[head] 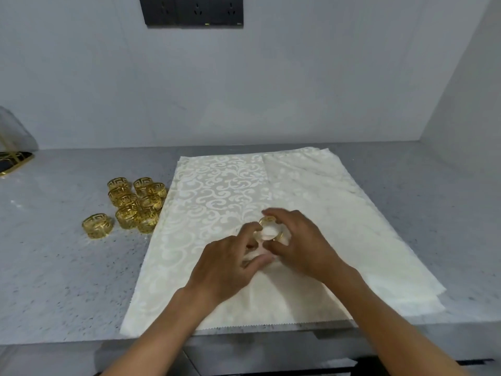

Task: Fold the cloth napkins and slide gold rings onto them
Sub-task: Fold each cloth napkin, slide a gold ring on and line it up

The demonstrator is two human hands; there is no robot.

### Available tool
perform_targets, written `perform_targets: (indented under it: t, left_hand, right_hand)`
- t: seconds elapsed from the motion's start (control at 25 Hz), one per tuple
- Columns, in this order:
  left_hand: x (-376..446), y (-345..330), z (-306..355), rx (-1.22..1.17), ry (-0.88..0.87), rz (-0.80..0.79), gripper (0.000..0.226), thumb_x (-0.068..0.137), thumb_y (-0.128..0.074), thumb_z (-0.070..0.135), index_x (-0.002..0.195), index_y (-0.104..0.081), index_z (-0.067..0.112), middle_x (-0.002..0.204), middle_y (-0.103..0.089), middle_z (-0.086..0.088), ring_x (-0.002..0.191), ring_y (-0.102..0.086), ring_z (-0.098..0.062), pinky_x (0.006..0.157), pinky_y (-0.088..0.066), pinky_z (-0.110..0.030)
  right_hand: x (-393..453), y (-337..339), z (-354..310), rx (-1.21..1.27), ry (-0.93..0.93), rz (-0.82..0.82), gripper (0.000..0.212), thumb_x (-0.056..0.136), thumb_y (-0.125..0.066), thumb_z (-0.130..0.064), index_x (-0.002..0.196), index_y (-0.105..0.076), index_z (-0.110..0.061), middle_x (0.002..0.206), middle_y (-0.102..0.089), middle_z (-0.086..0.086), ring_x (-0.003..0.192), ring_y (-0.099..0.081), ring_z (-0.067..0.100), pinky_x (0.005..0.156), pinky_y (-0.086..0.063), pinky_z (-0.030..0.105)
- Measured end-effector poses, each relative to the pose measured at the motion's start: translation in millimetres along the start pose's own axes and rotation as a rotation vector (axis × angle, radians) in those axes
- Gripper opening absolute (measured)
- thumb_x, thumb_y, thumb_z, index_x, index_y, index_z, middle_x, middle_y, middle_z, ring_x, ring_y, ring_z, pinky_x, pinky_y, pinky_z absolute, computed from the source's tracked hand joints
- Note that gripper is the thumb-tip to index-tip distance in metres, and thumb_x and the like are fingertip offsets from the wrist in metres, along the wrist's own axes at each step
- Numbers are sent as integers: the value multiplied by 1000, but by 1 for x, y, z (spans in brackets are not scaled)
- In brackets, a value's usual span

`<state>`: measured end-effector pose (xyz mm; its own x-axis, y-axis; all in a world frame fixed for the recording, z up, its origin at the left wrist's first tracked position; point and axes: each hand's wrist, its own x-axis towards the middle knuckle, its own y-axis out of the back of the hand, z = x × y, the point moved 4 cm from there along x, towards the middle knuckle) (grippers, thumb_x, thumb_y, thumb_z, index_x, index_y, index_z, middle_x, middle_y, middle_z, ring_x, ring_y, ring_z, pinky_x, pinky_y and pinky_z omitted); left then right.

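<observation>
Two hands meet on one gold ring in the middle of the cloth.

Right hand pinches the gold ring with its fingers closed on the rim. Left hand squeezes a bunched bit of napkin that pokes into the ring. The ring's hole faces up and toward the camera. Flat napkins lie under the hands on the gray counter, long sides running away from the person. More gold rings sit in a bunch just left of the cloth.

Hidden and cut-off bits

The hands are covering most of the gold ring and blurring around it. The black and gold tray is running off the left edge.
</observation>
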<state>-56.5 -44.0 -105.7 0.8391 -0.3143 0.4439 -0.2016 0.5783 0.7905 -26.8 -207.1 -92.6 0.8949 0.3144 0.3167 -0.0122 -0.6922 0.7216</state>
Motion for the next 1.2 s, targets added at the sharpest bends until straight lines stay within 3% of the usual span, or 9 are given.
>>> perform_targets:
  t: [0.12,0.28,0.56,0.72,0.84,0.96,1.04,1.12,1.2]
  left_hand:
    - [5,-3,4,84,-19,-158,45,88,-63,49,125,-44,32,114,-62,16,106,-55,-9,83,-49,-28]
    - [25,-9,14,302,-134,-248,32,91,-53,36,119,-56,22,112,-59,6,107,-46,-16,89,-40,-28]
    - [29,-11,20,497,-196,-339,33,78,-55,14,111,-61,16,100,-61,1,99,-52,-23,87,-42,-36]
    - [29,-10,17,515,-216,-290,22,64,-68,21,86,-64,17,70,-63,5,73,-58,-20,75,-45,-36]
    - [33,-4,22,536,-265,-247,10,67,-63,21,75,-63,16,56,-54,2,60,-52,-20,75,-36,-34]
    - [45,6,29,450,-233,-341,17,83,-50,24,89,-64,17,64,-49,4,68,-48,-21,84,-32,-33]
    - [49,16,29,409,-166,-482,22,91,-45,27,102,-63,22,74,-54,5,80,-46,-20,89,-31,-32]
    - [50,20,27,445,-180,-518,26,95,-42,29,114,-60,25,87,-58,2,86,-42,-20,88,-28,-29]
    - [47,18,25,495,-223,-532,30,99,-38,30,123,-55,24,98,-58,-2,88,-39,-19,84,-23,-28]
  right_hand:
    - [-9,53,18,-104,-83,105,50,73,-81,-26,114,-53,-32,104,-61,-14,95,-54,6,76,-41,16]
    - [-34,100,58,-450,-256,-258,48,75,-80,-39,119,-60,-38,112,-62,-16,100,-56,6,87,-46,26]
    - [-24,65,45,-226,-178,-310,39,72,-82,-40,106,-63,-41,97,-65,-21,90,-58,-3,76,-48,21]
    - [-8,42,33,-150,-108,-324,37,71,-82,-42,104,-65,-39,93,-67,-21,84,-59,-2,75,-51,25]
    - [-2,32,27,-66,-90,-357,35,72,-83,-40,104,-68,-36,92,-68,-18,86,-61,2,78,-51,29]
    - [0,22,20,53,-55,-404,35,73,-83,-38,105,-70,-33,94,-70,-13,87,-63,7,79,-51,32]
    - [-6,22,24,59,-71,-385,47,72,-83,-42,116,-66,-35,102,-68,-20,94,-61,0,81,-48,22]
    - [-18,25,32,-74,-23,-302,54,71,-80,-53,120,-61,-40,107,-63,-26,96,-56,-3,80,-44,18]
    - [-34,27,38,-209,88,-164,42,75,-72,-55,111,-64,-37,97,-63,-23,86,-53,1,71,-40,21]
